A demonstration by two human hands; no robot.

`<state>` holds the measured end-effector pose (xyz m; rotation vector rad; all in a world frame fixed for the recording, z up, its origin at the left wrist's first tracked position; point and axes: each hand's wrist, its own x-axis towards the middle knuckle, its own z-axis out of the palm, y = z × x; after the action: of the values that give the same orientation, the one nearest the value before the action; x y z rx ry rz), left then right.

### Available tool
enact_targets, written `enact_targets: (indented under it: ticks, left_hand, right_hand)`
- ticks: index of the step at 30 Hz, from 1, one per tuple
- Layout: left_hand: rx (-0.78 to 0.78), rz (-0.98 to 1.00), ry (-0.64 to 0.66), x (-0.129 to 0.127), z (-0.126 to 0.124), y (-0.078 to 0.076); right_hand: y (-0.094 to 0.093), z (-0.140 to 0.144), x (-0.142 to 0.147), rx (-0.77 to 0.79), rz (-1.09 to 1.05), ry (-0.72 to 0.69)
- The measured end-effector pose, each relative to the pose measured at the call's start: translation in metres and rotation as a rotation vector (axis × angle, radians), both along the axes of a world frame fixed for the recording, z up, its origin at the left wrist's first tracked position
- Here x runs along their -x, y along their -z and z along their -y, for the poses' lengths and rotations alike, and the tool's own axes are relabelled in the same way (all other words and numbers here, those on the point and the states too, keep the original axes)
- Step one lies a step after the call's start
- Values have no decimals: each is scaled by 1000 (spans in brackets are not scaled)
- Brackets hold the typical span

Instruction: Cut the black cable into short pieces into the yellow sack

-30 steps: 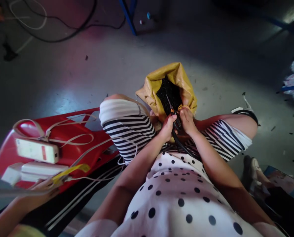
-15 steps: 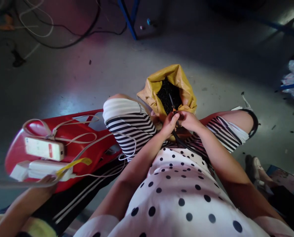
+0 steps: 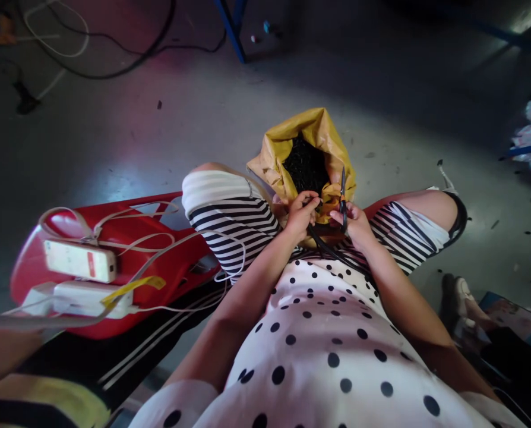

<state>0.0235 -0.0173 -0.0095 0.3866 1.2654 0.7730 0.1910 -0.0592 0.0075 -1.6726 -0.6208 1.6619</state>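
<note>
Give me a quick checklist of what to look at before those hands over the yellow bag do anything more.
1. Right hand grips the small cutting tool, tip pointing up: ok.
2. Left hand holds the black cable: ok.
3. Tool tip clear of the left fingers: ok, the hands sit apart.
4. Yellow bag open and upright between the knees: ok.
5. Tool blades open or closed: cannot tell, too small.
6. Exact spot on the cable being worked: cannot tell, hidden by the fingers.
</note>
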Motion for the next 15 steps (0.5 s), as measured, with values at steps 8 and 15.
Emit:
enact_targets:
  ticks: [8, 15]
  left_hand:
    - [-50, -85, 123, 7, -5, 8]
    - [-178, -71, 274, 16, -7, 9]
  right_hand:
    - [-15, 10, -12, 40, 121, -203]
    - [-20, 25, -23, 27, 373, -380]
